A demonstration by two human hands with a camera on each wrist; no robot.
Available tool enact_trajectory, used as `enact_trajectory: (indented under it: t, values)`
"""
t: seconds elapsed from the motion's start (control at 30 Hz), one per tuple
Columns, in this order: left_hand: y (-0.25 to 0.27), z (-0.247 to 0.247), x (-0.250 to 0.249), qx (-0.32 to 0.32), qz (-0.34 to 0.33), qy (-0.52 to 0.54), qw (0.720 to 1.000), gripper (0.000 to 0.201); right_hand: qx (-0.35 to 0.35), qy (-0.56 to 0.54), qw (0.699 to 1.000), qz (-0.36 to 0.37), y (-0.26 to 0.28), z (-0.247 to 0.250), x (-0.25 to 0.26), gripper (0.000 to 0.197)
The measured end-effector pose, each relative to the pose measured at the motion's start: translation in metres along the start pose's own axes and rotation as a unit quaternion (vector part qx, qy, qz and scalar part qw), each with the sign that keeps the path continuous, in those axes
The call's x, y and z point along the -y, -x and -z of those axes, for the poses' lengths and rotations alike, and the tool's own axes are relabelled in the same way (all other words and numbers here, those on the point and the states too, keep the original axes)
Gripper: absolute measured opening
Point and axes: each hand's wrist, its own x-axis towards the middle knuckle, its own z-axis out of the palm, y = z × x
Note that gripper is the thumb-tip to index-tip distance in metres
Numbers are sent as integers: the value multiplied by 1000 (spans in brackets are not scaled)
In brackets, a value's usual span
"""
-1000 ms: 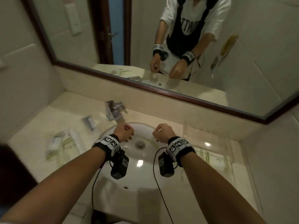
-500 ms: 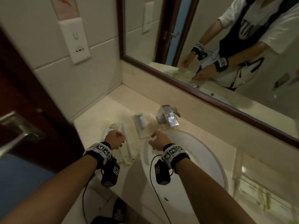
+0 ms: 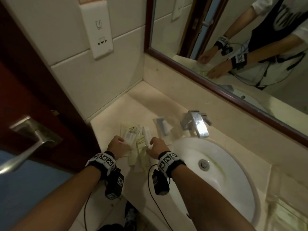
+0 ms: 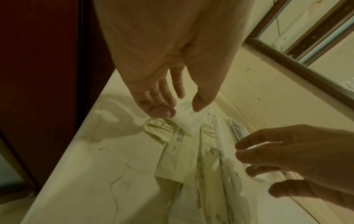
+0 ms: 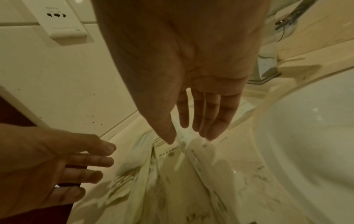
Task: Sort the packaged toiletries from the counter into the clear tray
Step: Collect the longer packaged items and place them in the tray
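Lying under left grip: white packet.

Bare forearms, black wristbands with white coded tags, black wrist cameras, thin black cables
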Motion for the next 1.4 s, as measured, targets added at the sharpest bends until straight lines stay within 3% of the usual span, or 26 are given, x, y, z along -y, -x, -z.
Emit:
enact_trajectory:
  t: [0.17, 0.3, 0.47, 0.63, 0.77, 0.9, 1.0, 1.1, 1.3, 1.4]
  values:
    - [-13, -2, -4, -39, -14, -57, 997, 50, -13, 1, 1000, -6, -12, -5, 9, 39]
    - [-16, -4, -6, -48, -10, -78, 996, 54, -38, 4, 998, -41, -17, -14, 10, 52]
    - [-19, -8, -4, -42, 1, -78, 996, 44, -37, -1, 997, -68, -23, -18, 5, 55]
    - [-15, -15, -3, -35, 7, -59, 998, 35, -45, 5, 997, -67, -28, -16, 0, 28]
    - [-16, -13, -1, -21, 11, -76, 997, 20, -62, 5, 995, -73, -27, -14, -1, 20]
    - [-12, -13, 0, 4, 18, -98, 995, 28, -92, -19, 993, -75, -21, -12, -3, 33]
    - [-6, -16, 3, 22, 25, -105, 994, 38, -95, 20, 994, -55, -16, -13, 0, 31]
    - [-1, -18, 2, 20, 35, -115, 993, 26, -69, 65, 995, -32, -10, -15, 7, 30]
    - [0, -26, 4, -13, 45, -132, 990, 38, -65, 52, 996, -22, 0, -30, 17, 42]
    - [1, -30, 5, -9, 47, -135, 990, 38, -69, 54, 996, -22, 3, -33, 19, 39]
